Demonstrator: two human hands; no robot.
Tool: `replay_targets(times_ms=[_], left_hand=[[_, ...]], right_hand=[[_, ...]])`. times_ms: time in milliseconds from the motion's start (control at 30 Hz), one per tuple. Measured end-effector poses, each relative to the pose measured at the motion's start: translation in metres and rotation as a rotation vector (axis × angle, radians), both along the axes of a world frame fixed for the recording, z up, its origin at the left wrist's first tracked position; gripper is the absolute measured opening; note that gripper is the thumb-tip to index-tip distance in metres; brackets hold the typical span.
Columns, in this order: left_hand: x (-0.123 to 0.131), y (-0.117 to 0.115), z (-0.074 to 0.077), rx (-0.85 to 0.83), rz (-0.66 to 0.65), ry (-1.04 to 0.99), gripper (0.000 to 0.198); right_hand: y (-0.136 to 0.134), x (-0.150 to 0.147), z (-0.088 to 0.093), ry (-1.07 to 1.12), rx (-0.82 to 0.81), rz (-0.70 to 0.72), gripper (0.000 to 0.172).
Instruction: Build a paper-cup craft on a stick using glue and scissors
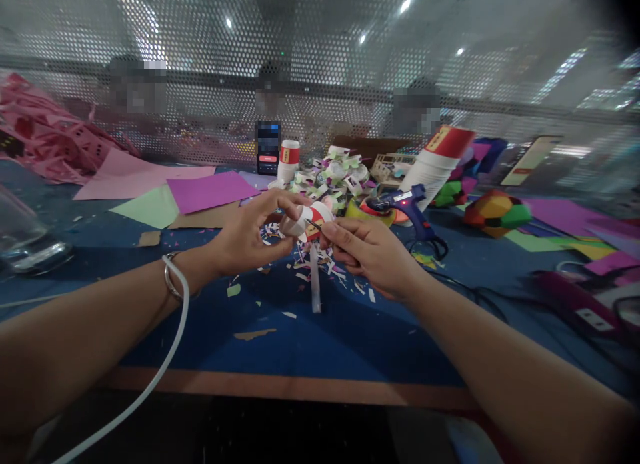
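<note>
A small white and red paper cup [316, 217] is tilted on its side between my hands, above the blue table. My left hand [257, 231] grips its left end between thumb and fingers. My right hand [367, 251] is closed round a thin dark tool, whose tip touches or nearly touches the cup's side; its exact kind is too small to tell. Below the cup a translucent glue stick [315, 281] lies among paper scraps.
Behind my hands are a pile of cut paper pieces [337, 174], a small cup [289, 159], a phone [269, 147] and a tilted cup stack [435, 164]. A blue glue gun [413, 207] with its cable stands right. Coloured sheets [210, 189] and a glass [33, 237] are left.
</note>
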State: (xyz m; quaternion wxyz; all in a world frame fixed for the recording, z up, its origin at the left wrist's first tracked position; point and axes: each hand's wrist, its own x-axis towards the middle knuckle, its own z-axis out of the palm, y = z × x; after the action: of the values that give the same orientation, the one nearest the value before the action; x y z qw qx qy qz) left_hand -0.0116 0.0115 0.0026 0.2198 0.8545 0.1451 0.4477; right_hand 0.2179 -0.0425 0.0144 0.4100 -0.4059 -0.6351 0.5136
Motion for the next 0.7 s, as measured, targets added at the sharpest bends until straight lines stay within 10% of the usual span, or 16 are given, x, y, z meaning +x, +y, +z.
replay_targets(times_ms=[700], left_hand=[[-0.001,0.0012,-0.0008,-0.003,-0.041,-0.054,0.031]], right_hand=[[-0.0012,0.0002,0.0014,-0.006,-0.047,-0.009,0.043]])
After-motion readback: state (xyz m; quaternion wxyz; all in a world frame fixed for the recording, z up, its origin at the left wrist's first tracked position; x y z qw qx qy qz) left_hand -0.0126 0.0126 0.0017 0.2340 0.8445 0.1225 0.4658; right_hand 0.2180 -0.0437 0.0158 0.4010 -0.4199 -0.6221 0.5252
